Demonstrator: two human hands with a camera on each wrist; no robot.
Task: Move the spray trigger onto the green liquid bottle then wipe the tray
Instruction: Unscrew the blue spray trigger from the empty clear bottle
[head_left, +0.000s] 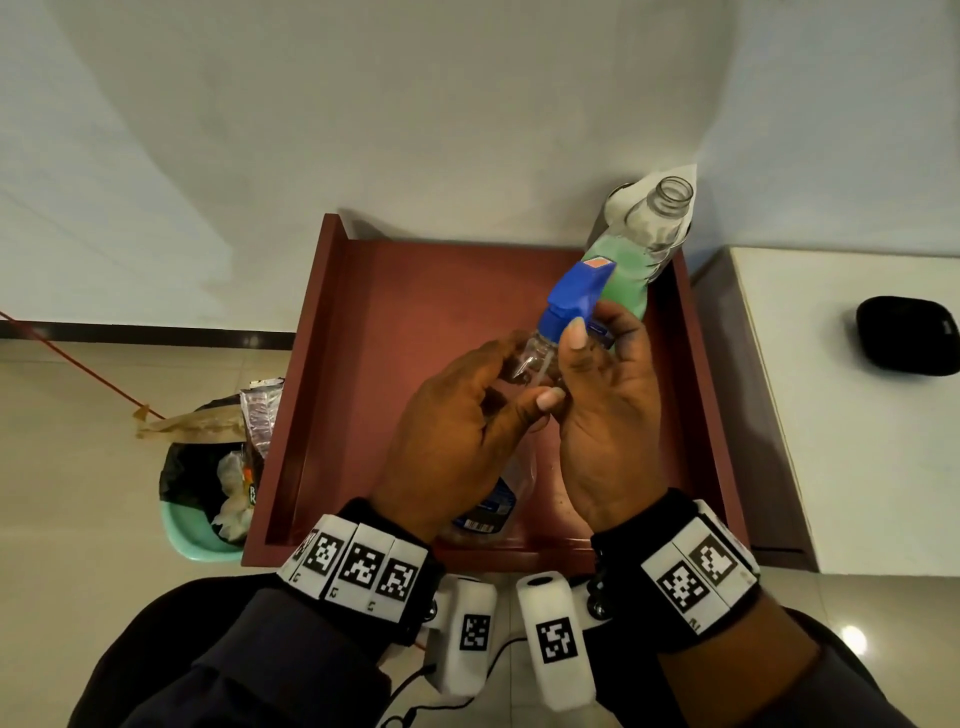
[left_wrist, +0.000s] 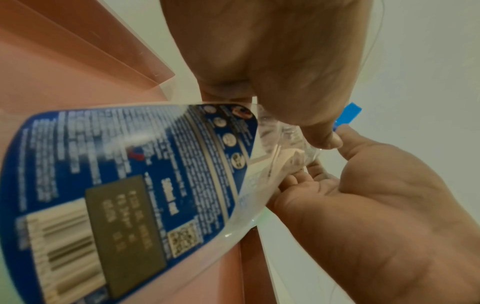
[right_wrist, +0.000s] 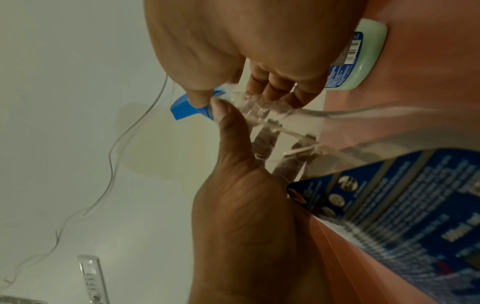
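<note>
I hold a clear empty bottle (head_left: 537, 358) with a blue label (left_wrist: 130, 185) tilted over the red tray (head_left: 395, 322). My left hand (head_left: 530, 374) grips its neck. My right hand (head_left: 597, 332) pinches the collar of the blue spray trigger (head_left: 576, 296), which sits on that neck; its blue edge (right_wrist: 182, 110) also shows in the right wrist view. The green liquid bottle (head_left: 626, 275) stands uncapped at the tray's far right corner, just behind the trigger. A white cloth (head_left: 621, 205) is behind it, mostly hidden.
A teal bin (head_left: 200, 545) full of rubbish stands on the floor left of the tray. A white counter (head_left: 857, 441) on the right carries a black case (head_left: 906, 335). A wall rises close behind the tray.
</note>
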